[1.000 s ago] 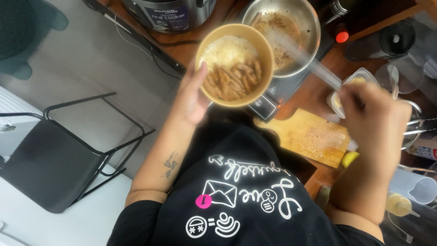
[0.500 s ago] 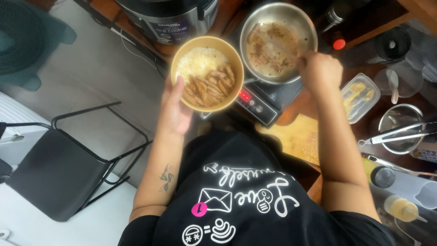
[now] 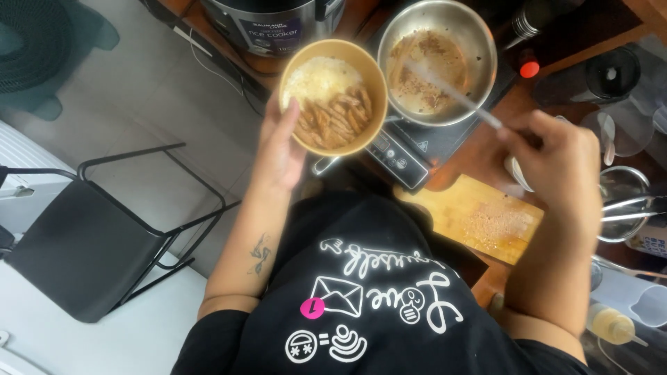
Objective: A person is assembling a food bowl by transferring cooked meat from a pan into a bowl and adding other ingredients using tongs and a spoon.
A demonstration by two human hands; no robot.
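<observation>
My left hand (image 3: 279, 142) holds a tan bowl (image 3: 333, 96) up from below; it contains white rice and brown strips of cooked food. My right hand (image 3: 556, 160) grips a blurred, pale utensil (image 3: 451, 90) whose far end reaches over a steel pan (image 3: 436, 61). The pan sits on a black induction cooker (image 3: 410, 149) and shows brown residue inside. The bowl hangs just left of the pan, over the counter edge.
A steel rice cooker (image 3: 271, 24) stands behind the bowl. A wooden cutting board (image 3: 479, 219) with crumbs lies below my right hand. Glass bowls, tongs (image 3: 629, 208), a black bottle and a squeeze bottle (image 3: 611, 325) crowd the right. A black chair (image 3: 90, 243) stands on the floor at left.
My right hand drew back from the pan toward the right, the utensil still pointing into it. The bowl stayed in my left hand beside the pan.
</observation>
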